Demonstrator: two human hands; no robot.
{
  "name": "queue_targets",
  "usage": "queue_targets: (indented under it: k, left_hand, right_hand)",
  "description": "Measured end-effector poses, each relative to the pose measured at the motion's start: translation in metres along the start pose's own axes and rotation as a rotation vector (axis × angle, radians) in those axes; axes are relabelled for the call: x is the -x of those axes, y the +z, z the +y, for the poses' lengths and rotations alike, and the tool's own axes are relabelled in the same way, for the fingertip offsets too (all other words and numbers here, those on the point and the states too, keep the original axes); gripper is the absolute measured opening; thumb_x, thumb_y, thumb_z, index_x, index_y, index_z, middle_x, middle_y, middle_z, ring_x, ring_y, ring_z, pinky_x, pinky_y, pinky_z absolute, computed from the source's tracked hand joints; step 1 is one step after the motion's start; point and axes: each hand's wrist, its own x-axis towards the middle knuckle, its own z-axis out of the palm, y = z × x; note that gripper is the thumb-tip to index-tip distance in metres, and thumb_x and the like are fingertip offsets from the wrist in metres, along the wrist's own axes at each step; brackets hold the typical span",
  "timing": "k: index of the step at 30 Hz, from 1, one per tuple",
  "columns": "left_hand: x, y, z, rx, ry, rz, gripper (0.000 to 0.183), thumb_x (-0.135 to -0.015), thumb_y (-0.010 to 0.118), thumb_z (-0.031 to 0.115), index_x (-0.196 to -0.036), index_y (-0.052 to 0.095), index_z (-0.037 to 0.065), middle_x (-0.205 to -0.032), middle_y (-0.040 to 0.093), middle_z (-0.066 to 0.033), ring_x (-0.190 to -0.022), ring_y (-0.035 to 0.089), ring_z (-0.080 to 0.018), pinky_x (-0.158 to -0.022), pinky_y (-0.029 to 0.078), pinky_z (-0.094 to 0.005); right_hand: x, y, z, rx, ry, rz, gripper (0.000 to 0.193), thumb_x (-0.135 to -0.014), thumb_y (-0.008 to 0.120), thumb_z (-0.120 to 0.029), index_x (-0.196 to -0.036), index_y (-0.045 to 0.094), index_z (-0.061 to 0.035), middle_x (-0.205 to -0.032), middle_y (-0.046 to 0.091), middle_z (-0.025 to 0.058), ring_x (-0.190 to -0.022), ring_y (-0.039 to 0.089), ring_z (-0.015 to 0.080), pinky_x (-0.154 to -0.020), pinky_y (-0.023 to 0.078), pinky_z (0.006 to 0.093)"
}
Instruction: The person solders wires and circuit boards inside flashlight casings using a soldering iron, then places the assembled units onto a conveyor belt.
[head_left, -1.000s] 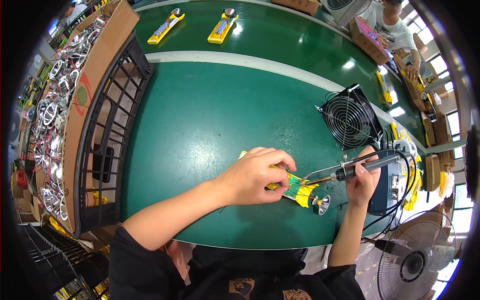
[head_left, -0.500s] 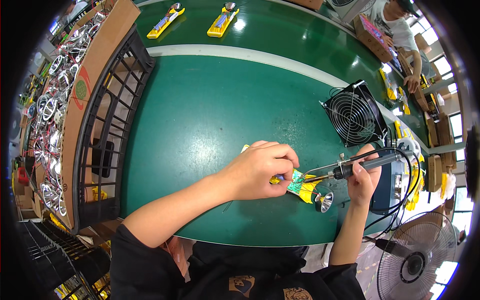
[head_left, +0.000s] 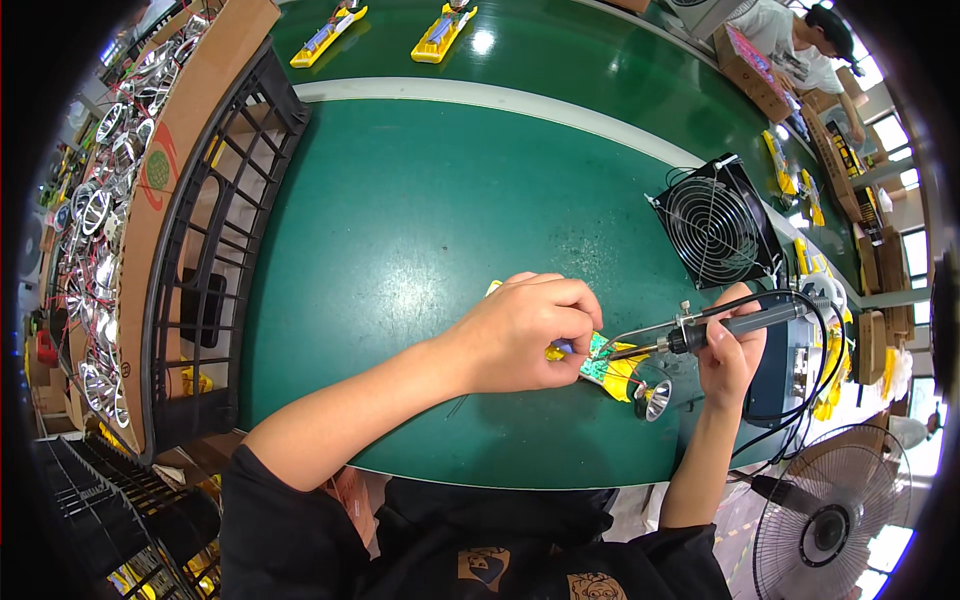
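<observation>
My right hand (head_left: 729,350) is wrapped round a soldering iron (head_left: 690,338) with a thin metal feed tube beside its shaft. The iron's tip points left and reaches a green circuit board (head_left: 598,366) in a yellow flashlight housing (head_left: 619,384). Over the housing's left part lies my left hand (head_left: 530,335), fingers bent into a pinch at the board's edge. Whatever those fingertips hold is hidden, and the hand covers much of the housing. Thin wires run from the board to a round silver reflector lamp (head_left: 654,400) resting at the housing's right end.
A black square fan (head_left: 712,228) stands beyond my right hand; black cables (head_left: 828,350) hang beside it. To the left, a carton of reflectors (head_left: 98,215) adjoins a black crate (head_left: 205,290). Yellow housings (head_left: 437,38) lie on the far green belt. A person (head_left: 800,50) works far right.
The view has shifted slightly. Both my hands stay at the board, with the iron's tip still against or very near it. At far right, the person's head and arm have moved.
</observation>
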Motion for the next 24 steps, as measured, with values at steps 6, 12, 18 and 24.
queue_targets:
  k: [6,12,18,24]
  left_hand:
    - [-0.0005,0.0,-0.0006,0.007,0.002,0.004,0.014,-0.059,0.064,0.004,-0.059,0.051,0.008,-0.082,0.055,-0.0004,-0.07,0.055,-0.0164,-0.068,0.042,-0.031]
    - [0.0016,-0.0005,-0.0009,0.001,-0.006,0.001,0.014,-0.059,0.064,0.005,-0.059,0.051,0.008,-0.082,0.055,-0.0002,-0.071,0.055,-0.0164,-0.068,0.041,-0.0312]
    - [-0.0001,-0.0002,0.0012,0.012,-0.023,-0.001,0.012,-0.06,0.062,0.005,-0.058,0.05,0.009,-0.08,0.054,0.0011,-0.075,0.054,-0.0172,-0.069,0.04,-0.0326]
    - [-0.0017,-0.0018,-0.0031,0.05,0.022,-0.011,0.012,-0.06,0.064,0.003,-0.06,0.053,0.006,-0.082,0.056,-0.0018,-0.067,0.055,-0.0162,-0.061,0.044,-0.0282]
  right_hand:
    - [-0.0003,0.001,-0.0012,-0.015,-0.001,-0.008,0.017,-0.068,0.055,-0.009,-0.074,0.04,-0.0028,-0.055,0.04,0.0003,-0.038,0.028,0.0026,-0.033,0.022,0.0162]
    - [0.0,0.003,-0.0005,0.001,0.007,0.013,0.016,-0.069,0.054,-0.009,-0.074,0.04,-0.0028,-0.054,0.04,0.0001,-0.038,0.028,0.0024,-0.033,0.022,0.0161]
    - [0.0002,0.0027,-0.0017,0.011,-0.01,0.007,0.017,-0.069,0.055,-0.009,-0.074,0.04,-0.0026,-0.056,0.04,0.0004,-0.039,0.029,0.0026,-0.033,0.023,0.016]
    - [-0.0009,-0.0008,-0.0027,0.006,-0.028,0.009,0.018,-0.068,0.055,-0.01,-0.074,0.04,-0.0024,-0.057,0.04,0.0004,-0.039,0.028,0.0028,-0.033,0.022,0.0161]
